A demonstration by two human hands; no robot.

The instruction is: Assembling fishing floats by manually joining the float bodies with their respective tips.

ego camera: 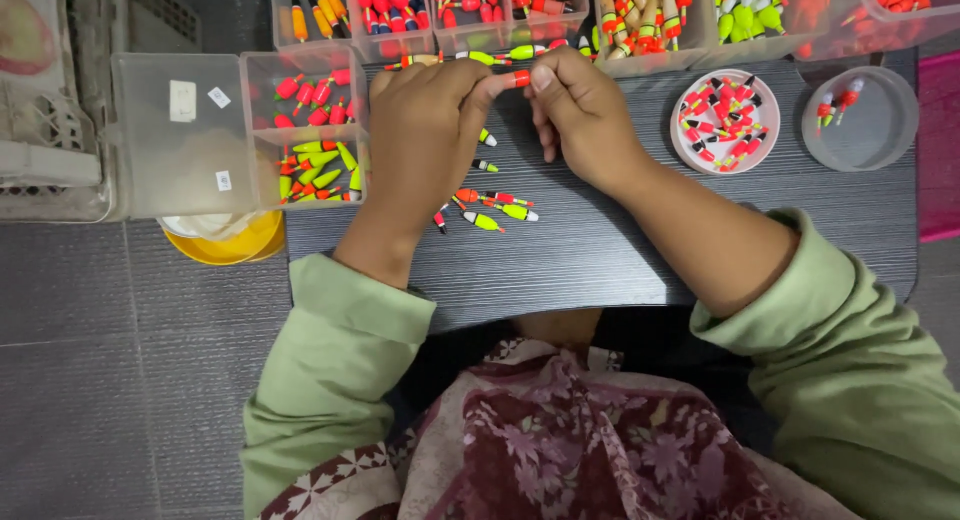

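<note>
My left hand [425,130] and my right hand [580,110] meet over the far part of a dark grey table [620,250]. Between their fingertips they pinch one small fishing float with a red tip [519,79]. Just beyond the fingers lie yellow-green floats [520,52] at the table's far edge. Under and in front of my left hand, several loose red and yellow-green floats [490,208] are scattered on the table. Both forearms wear green sleeves.
Clear plastic boxes of coloured floats [470,5] line the far edge. A divided clear box [315,130] with an open lid stands at the left, above a yellow bowl [225,248]. A round dish of red floats [725,120] and a clear round lid [860,115] sit at the right.
</note>
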